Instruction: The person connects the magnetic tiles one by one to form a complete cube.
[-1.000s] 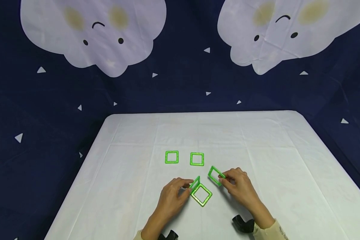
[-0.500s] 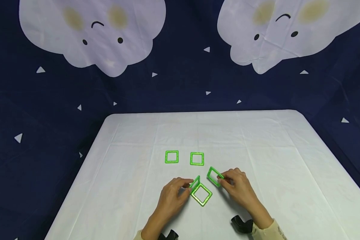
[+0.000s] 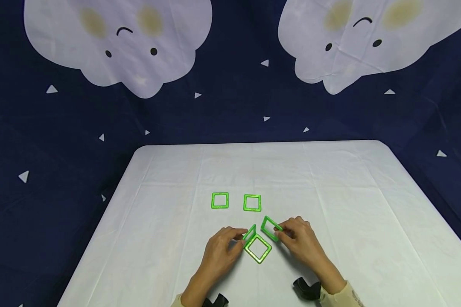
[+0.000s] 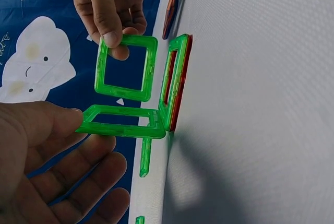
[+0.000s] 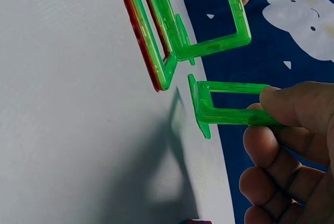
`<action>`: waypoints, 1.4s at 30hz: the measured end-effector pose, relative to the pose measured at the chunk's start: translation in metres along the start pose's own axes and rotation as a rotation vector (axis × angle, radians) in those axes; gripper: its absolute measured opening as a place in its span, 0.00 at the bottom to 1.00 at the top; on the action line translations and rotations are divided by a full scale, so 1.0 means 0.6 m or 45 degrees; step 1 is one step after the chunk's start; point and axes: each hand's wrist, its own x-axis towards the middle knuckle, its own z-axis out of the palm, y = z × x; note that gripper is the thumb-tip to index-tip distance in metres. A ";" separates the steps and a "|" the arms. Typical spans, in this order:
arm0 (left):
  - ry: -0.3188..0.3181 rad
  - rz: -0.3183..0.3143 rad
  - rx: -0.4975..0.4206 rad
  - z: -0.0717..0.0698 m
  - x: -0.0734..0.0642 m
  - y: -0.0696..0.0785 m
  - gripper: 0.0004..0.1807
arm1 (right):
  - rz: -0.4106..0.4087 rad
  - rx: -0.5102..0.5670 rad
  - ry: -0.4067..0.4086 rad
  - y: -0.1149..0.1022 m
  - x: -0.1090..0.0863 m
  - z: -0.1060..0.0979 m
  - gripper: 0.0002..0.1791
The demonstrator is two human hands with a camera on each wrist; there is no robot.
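My left hand (image 3: 223, 249) pinches an upright green square magnetic tile (image 4: 120, 130) by its edge. That tile's lower edge meets one side of a green square tile (image 3: 265, 255) lying flat, and the wrist views show a red layer (image 5: 140, 38) beneath the flat one. Another green square tile (image 5: 229, 116) is held up between the thumb and fingers of my right hand (image 3: 301, 239), tilted, with a small gap to the joined pair. It stands just behind and to the right of them in the head view.
Farther back on the white-covered table (image 3: 353, 204) lie two more green square tiles, a left one (image 3: 220, 207) and a right one (image 3: 252, 209). Black devices (image 3: 306, 290) sit at both wrists. A dark blue cloth (image 3: 238, 106) with clouds hangs behind the table.
My right hand has moved left with its tile, bringing it closer to the joined tiles. The left hand and its upright tile have stayed in place.
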 end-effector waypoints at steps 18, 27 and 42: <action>-0.010 -0.014 0.005 -0.001 0.000 0.000 0.12 | 0.034 -0.005 -0.032 -0.006 -0.004 0.008 0.07; -0.001 -0.003 0.007 0.000 0.000 0.000 0.12 | -0.013 -0.015 -0.021 -0.006 -0.006 0.012 0.07; -0.016 -0.010 -0.010 -0.001 0.000 0.001 0.12 | -0.047 0.008 -0.020 -0.008 -0.005 0.016 0.07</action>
